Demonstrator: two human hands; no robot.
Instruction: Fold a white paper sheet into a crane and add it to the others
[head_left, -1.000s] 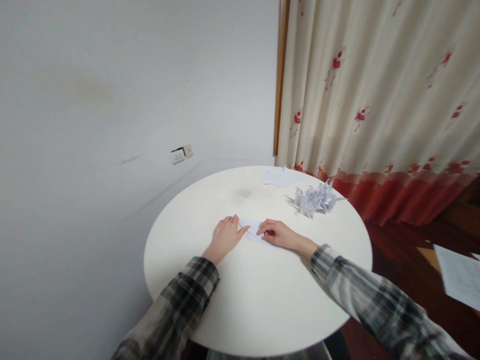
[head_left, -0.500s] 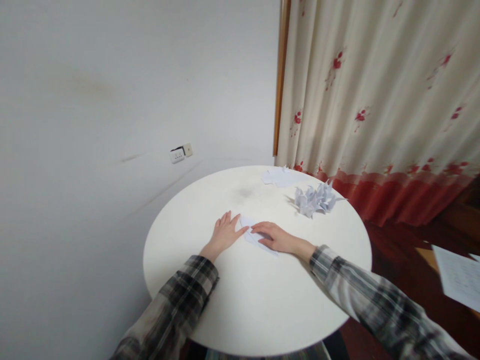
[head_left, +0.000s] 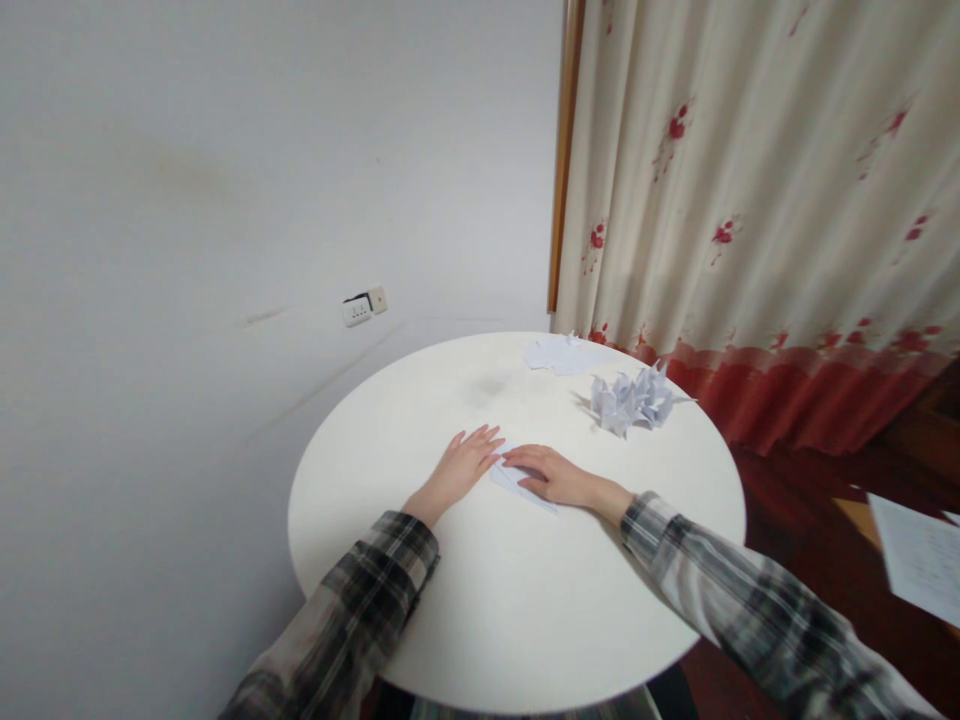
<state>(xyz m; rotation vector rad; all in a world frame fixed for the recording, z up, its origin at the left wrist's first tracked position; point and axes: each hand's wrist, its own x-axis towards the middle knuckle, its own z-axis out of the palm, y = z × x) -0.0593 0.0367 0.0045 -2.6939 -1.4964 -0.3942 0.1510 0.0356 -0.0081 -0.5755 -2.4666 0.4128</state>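
Observation:
A folded piece of white paper (head_left: pixel 517 484) lies flat on the round white table (head_left: pixel 480 600), between my two hands. My left hand (head_left: pixel 459 468) rests over its far left end, fingers stretched out and hiding part of the sheet. On the right side of the paper lies my right hand (head_left: pixel 553 474), palm down, with its fingers stretched toward the left and the thumb a little apart. Its fingertips touch the paper close to the left hand's fingers. Neither hand is closed round anything.
A cluster of folded paper figures (head_left: pixel 631 400) stands at the table's right rear. Behind it lie flat white sheets (head_left: pixel 562 356). A patterned curtain (head_left: pixel 720 200) hangs behind the table; a wall socket (head_left: pixel 356 311) is at the left. Printed papers (head_left: pixel 919 550) lie lower right.
My left hand has moved right onto the paper's far end, its fingers now pointing right and covering what showed before. The right hand has stayed in place.

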